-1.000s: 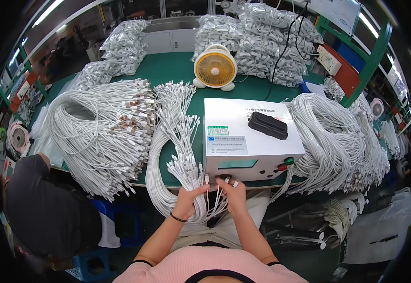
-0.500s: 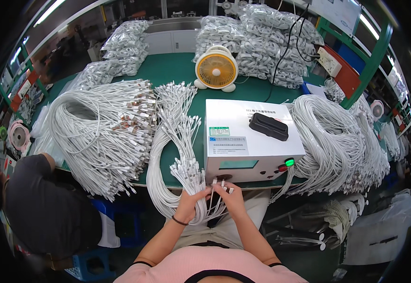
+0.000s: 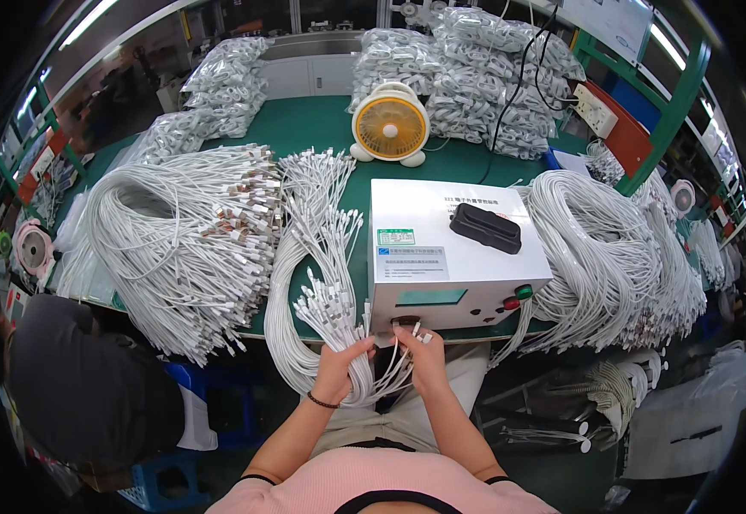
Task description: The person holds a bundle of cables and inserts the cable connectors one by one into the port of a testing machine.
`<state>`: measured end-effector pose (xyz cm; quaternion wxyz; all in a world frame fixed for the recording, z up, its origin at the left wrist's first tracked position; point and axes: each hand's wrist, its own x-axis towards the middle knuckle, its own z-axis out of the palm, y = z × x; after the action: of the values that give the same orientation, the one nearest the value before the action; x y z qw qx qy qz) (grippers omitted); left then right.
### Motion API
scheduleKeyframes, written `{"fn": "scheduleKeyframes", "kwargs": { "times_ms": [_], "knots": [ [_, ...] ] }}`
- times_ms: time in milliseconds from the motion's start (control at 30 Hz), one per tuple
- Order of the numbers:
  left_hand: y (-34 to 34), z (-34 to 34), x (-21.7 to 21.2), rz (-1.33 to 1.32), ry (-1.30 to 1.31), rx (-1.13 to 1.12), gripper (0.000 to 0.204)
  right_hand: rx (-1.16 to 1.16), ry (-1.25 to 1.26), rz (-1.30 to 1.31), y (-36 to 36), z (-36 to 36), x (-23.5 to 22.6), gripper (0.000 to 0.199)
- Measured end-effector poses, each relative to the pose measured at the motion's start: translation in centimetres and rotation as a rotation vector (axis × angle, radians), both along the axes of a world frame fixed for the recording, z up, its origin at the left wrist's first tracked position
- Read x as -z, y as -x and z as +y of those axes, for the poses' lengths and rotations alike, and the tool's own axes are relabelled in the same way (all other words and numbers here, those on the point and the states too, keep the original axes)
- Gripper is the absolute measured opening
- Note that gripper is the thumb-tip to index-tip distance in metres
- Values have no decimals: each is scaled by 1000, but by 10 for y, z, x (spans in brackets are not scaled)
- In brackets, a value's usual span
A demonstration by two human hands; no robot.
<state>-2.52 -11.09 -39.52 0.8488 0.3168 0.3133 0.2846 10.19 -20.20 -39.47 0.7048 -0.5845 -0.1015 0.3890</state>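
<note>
My left hand (image 3: 339, 370) is closed around a bundle of white cables (image 3: 328, 313), their plugs fanning upward above my thumb. One plug stands up apart from the others beside that thumb. Just to the right, my right hand (image 3: 425, 358) pinches white cable ends, with several plugs poking out between the fingers. Its fingertips are at the dark socket (image 3: 405, 322) low on the front of a white tester box (image 3: 459, 257); whether a plug sits fully inside is hidden. The cables' loops hang over the table edge between my forearms.
A large heap of white cables (image 3: 176, 231) lies left, with another pile (image 3: 596, 248) right of the box. A black case (image 3: 485, 228) rests on the box. Behind are a yellow-and-white fan (image 3: 391, 127) and stacked bagged cables (image 3: 493, 86). A person (image 3: 82, 377) sits at the left.
The green lamp on the box was brightly lit and is now dark. My left hand has shifted slightly left, and my right fingertips have come to the socket.
</note>
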Motion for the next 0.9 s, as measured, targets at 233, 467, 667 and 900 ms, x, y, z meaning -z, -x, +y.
{"fn": "scheduleKeyframes", "kwargs": {
  "times_ms": [233,467,667,900],
  "knots": [
    [6,-6,7,14,-140,60,28,-127,19,-73,0,-1,-3,17],
    [8,-15,13,63,-176,65,26,-110,-55,-216,11,-3,7,22],
    [15,6,12,59,-126,184,26,-76,-69,-62,6,-6,10,23],
    [4,10,3,12,-193,169,24,-100,-82,114,-4,-1,2,23]
  ]
}}
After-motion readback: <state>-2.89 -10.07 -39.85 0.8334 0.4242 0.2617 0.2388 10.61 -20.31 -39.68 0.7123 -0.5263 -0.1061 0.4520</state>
